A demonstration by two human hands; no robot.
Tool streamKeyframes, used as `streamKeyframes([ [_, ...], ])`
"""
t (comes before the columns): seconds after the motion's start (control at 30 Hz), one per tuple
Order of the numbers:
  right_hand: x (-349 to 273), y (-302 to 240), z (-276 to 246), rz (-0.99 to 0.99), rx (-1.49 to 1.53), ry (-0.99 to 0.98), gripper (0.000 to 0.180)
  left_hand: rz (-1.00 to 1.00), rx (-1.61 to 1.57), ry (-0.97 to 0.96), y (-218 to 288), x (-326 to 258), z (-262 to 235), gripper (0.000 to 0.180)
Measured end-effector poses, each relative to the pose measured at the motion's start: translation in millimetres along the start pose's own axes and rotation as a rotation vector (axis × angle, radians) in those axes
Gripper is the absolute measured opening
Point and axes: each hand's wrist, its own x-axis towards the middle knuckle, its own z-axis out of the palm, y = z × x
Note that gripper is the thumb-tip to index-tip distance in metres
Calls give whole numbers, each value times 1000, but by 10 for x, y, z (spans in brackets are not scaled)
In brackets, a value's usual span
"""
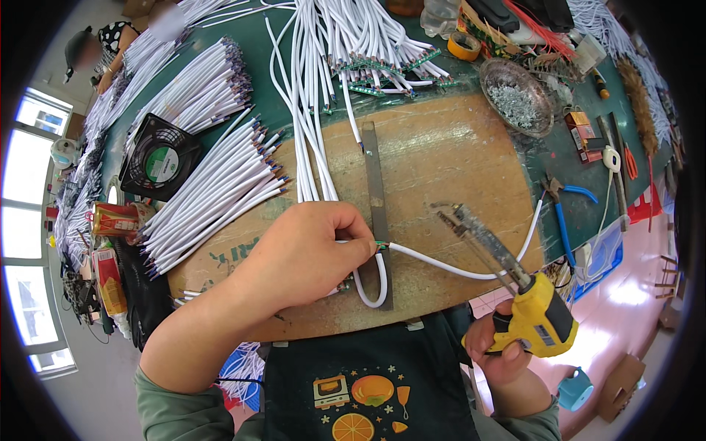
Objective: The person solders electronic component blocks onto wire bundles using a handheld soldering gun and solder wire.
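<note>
My left hand (312, 250) is closed in a pinch over the board, at the end of a white cable (441, 266) where a small green circuit board (381, 245) shows. Part of what the fingers grip is hidden behind them. Another white cable (383, 287) loops down from the same spot. In my right hand (500, 345) is a yellow soldering gun (540, 320), its thumb and fingers wrapped round the handle. The gun's metal tip (450, 213) points up and left, apart from the circuit board. A flat metal bar (376, 191) lies under the joint.
Bundles of white cables (213, 195) lie at left and at the back. A black fan (160, 158) stands at left. Farther right are a metal bowl of grey bits (517, 98), yellow tape (463, 46) and blue-handled pliers (562, 213). Another person (110, 51) is at far left.
</note>
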Motion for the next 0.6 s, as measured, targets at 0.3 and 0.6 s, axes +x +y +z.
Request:
streamKeyframes([
  [0.3,269,-372,17,-452,-100,1,54,79,-58,48,206,-474,-142,22],
  [0.6,224,-580,7,-684,-68,74,55,1109,-720,387,119,-1270,-1665,37],
])
